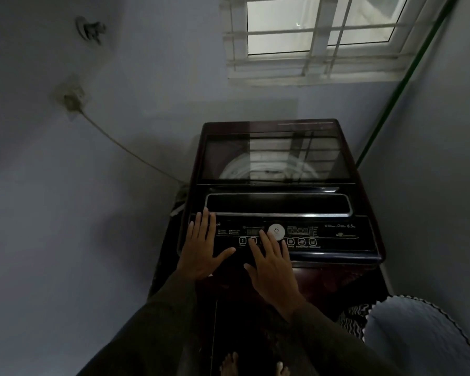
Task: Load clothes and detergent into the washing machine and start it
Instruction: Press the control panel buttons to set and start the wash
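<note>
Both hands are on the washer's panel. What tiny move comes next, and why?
Probably the right hand shifts its index finger onto a button in the lower row of the control panel and presses. The glass lid is down, and both hands are at the panel, the left hand lying flat.

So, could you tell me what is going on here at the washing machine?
A person stands at a top-loading washing machine with its glass lid down. The left hand rests flat on the left end of the control panel. The right hand lies open over the buttons, its index finger reaching up by the round white disc.
</note>
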Tool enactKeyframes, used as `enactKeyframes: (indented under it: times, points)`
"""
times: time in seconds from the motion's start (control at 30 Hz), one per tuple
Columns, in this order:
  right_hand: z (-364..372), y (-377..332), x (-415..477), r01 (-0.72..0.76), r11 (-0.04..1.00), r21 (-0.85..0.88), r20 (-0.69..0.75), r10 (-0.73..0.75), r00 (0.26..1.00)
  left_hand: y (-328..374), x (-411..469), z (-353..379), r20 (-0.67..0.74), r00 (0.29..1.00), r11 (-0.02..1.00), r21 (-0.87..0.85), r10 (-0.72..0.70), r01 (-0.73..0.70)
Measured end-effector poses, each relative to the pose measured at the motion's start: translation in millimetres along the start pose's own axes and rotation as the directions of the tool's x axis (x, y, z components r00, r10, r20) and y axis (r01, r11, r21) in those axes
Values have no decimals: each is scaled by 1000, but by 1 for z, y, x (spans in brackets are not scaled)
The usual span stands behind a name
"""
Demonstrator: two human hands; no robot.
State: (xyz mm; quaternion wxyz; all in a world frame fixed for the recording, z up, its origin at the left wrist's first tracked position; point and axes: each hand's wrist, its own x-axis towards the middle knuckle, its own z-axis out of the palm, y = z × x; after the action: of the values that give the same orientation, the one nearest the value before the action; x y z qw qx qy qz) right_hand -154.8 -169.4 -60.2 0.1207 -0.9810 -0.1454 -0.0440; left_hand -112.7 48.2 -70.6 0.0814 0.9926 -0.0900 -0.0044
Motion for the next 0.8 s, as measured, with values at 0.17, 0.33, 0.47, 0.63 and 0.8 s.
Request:
enactKeyframes:
  times: [0.17,0.33,0.47,0.63,0.8]
  points:
    - [6,-25,-4,-84,996,-21,37,85,996,-8,-4,-2,39,997,998,25,64,-65]
    - [10,-37,-5,-145,989,-24,22,146,989,-8,-4,0,-3,998,998,7,65,-65]
    - [14,-35,-9,-139,989,-50,38,141,989,-6,-4,6,-72,997,999,-38,17,-20]
    - [15,-42,-10,-188,981,-52,59,191,980,-1,-1,10,-128,991,995,-90,-43,31]
    - [19,-54,-10,-253,965,-67,91,258,962,-4,-2,10,-132,991,997,-76,-12,2]
